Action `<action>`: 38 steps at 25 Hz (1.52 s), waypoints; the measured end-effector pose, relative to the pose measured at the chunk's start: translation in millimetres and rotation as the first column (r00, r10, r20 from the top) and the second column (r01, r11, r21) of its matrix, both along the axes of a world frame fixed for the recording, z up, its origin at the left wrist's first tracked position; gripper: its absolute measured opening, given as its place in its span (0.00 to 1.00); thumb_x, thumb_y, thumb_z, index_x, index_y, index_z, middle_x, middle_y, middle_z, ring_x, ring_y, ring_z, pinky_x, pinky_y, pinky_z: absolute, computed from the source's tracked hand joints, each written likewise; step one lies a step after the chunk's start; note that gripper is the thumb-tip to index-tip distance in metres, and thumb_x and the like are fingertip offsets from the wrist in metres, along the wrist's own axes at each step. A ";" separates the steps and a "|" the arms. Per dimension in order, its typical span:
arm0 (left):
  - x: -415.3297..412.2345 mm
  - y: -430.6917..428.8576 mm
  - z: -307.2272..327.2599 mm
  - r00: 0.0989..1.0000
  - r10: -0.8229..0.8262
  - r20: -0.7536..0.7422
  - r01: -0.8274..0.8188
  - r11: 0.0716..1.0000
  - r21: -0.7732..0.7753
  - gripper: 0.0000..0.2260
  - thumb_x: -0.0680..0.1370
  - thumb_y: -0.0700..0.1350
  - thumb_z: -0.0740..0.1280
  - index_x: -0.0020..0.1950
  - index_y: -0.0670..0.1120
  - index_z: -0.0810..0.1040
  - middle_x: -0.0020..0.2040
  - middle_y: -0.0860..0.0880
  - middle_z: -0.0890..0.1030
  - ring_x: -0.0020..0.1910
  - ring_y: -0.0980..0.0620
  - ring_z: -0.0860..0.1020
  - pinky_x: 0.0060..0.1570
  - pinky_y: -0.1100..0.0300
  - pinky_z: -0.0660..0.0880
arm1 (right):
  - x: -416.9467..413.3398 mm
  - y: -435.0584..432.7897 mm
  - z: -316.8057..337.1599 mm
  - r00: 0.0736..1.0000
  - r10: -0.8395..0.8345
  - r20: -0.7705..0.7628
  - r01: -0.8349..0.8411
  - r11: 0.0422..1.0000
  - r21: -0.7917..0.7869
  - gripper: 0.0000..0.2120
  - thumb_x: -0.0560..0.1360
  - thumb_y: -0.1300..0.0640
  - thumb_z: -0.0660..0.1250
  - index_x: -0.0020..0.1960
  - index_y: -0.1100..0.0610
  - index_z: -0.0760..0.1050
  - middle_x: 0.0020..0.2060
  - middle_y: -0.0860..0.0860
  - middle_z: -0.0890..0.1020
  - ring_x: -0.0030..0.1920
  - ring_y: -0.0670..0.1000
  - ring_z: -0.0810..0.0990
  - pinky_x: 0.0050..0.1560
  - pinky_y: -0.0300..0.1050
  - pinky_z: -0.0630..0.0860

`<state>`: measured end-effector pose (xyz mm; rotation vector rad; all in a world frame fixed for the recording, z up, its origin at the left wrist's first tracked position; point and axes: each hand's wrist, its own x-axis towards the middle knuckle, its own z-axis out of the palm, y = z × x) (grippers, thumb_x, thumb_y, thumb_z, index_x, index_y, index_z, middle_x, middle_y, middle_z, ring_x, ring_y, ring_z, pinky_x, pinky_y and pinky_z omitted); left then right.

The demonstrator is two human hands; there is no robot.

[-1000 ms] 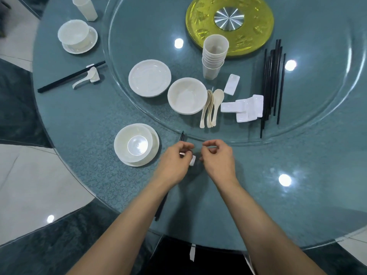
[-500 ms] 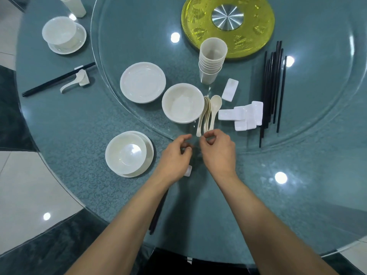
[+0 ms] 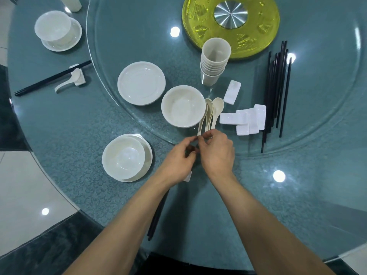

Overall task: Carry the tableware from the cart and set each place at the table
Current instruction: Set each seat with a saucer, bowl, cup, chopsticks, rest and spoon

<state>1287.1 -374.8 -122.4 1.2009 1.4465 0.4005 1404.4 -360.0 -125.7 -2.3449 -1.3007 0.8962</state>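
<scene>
Left hand and right hand, grips narrow, meet at the handles of the soup spoons; whether either holds one cannot be told. Lift one singly, clear of the bowl.

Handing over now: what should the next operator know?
Left hand and right hand: fingertips at the spoons' handle ends; grip unclear.
Near place: bowl on plate, chopsticks, rest laid; no spoon or cup yet.
Left place looks set.
Turntable holds spare plate, spare bowl, cups, spare rests, spare chopsticks.
Next: spoon, cup here, then further places.
</scene>
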 end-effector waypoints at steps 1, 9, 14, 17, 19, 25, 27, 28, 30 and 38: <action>-0.1 0.3 0.2 1.000 0.002 0.011 -0.002 1.000 -0.001 0.21 0.81 0.38 0.62 0.71 0.56 0.73 0.51 0.52 0.83 0.48 0.49 0.82 0.58 0.42 0.78 | 0.3 0.4 0.2 1.000 0.001 0.006 -0.001 1.000 -0.003 0.08 0.80 0.50 0.66 0.53 0.52 0.81 0.45 0.51 0.86 0.49 0.56 0.83 0.46 0.48 0.76; -0.3 -1.7 2.6 0.998 -0.026 0.051 0.025 1.000 0.014 0.21 0.81 0.38 0.63 0.73 0.54 0.72 0.53 0.51 0.82 0.46 0.52 0.81 0.57 0.46 0.79 | 2.1 -8.0 -0.3 0.999 -0.041 -0.028 0.043 0.996 0.075 0.07 0.79 0.52 0.65 0.50 0.51 0.81 0.40 0.49 0.85 0.45 0.56 0.83 0.46 0.52 0.79; -1.6 -7.3 2.7 0.998 -0.040 0.048 0.039 0.999 0.028 0.22 0.82 0.40 0.63 0.75 0.54 0.70 0.56 0.53 0.81 0.47 0.55 0.80 0.57 0.48 0.79 | 4.0 -20.3 0.7 0.986 -0.121 -0.119 0.143 0.970 0.195 0.05 0.79 0.53 0.67 0.48 0.52 0.80 0.29 0.45 0.78 0.36 0.51 0.80 0.42 0.51 0.78; -1.4 -11.7 4.6 0.997 -0.049 0.066 0.047 0.998 0.033 0.21 0.82 0.40 0.63 0.74 0.54 0.71 0.57 0.53 0.81 0.46 0.55 0.81 0.52 0.52 0.80 | 2.7 -33.4 -0.2 0.974 -0.137 -0.178 0.173 0.964 0.201 0.05 0.80 0.53 0.67 0.48 0.53 0.79 0.25 0.44 0.74 0.30 0.45 0.76 0.38 0.47 0.75; -0.4 -16.5 7.0 0.996 -0.060 0.069 0.058 0.998 0.031 0.19 0.82 0.41 0.63 0.72 0.53 0.73 0.56 0.55 0.81 0.45 0.57 0.80 0.49 0.58 0.77 | 1.0 -44.4 -0.3 0.967 -0.148 -0.207 0.186 0.966 0.178 0.05 0.80 0.52 0.67 0.48 0.52 0.79 0.25 0.44 0.74 0.28 0.43 0.75 0.36 0.42 0.73; -5.4 -29.5 3.0 0.993 0.101 0.063 -0.102 0.995 0.013 0.07 0.82 0.42 0.65 0.57 0.46 0.81 0.49 0.49 0.85 0.47 0.45 0.83 0.51 0.49 0.81 | -2.0 -70.2 -7.0 0.938 -0.123 -0.324 0.172 0.977 0.126 0.06 0.77 0.52 0.71 0.42 0.50 0.77 0.25 0.46 0.74 0.27 0.45 0.72 0.34 0.44 0.71; -8.3 -35.0 0.7 0.986 0.155 0.054 -0.156 0.988 0.014 0.04 0.82 0.42 0.66 0.51 0.46 0.81 0.46 0.47 0.85 0.45 0.42 0.84 0.48 0.47 0.82 | -4.3 -78.5 -7.7 0.924 -0.108 -0.367 0.158 0.981 0.110 0.06 0.76 0.53 0.71 0.41 0.51 0.77 0.24 0.45 0.74 0.26 0.44 0.71 0.31 0.41 0.70; -9.7 -38.4 -1.4 0.983 0.176 0.045 -0.177 0.984 0.024 0.04 0.81 0.42 0.67 0.49 0.46 0.81 0.45 0.47 0.85 0.44 0.43 0.84 0.48 0.46 0.82 | -5.2 -82.5 -8.4 0.920 -0.094 -0.381 0.144 0.984 0.105 0.06 0.76 0.53 0.71 0.41 0.51 0.78 0.24 0.44 0.74 0.26 0.43 0.71 0.31 0.39 0.69; -12.0 -45.6 -4.1 0.974 0.224 0.037 -0.225 0.974 0.035 0.03 0.80 0.42 0.69 0.48 0.47 0.81 0.43 0.48 0.85 0.41 0.47 0.84 0.49 0.44 0.82 | -5.9 -90.5 -9.5 0.913 -0.059 -0.404 0.112 0.988 0.110 0.05 0.76 0.53 0.71 0.42 0.50 0.79 0.24 0.43 0.73 0.26 0.43 0.70 0.30 0.36 0.67; -20.0 -71.6 -12.7 0.975 0.207 -0.080 -0.198 0.975 0.106 0.02 0.77 0.44 0.71 0.45 0.49 0.83 0.38 0.53 0.84 0.37 0.55 0.82 0.48 0.50 0.82 | -7.8 -111.2 -13.6 0.899 -0.026 -0.438 0.070 0.994 0.083 0.07 0.77 0.51 0.70 0.40 0.49 0.81 0.27 0.47 0.76 0.29 0.45 0.72 0.33 0.40 0.70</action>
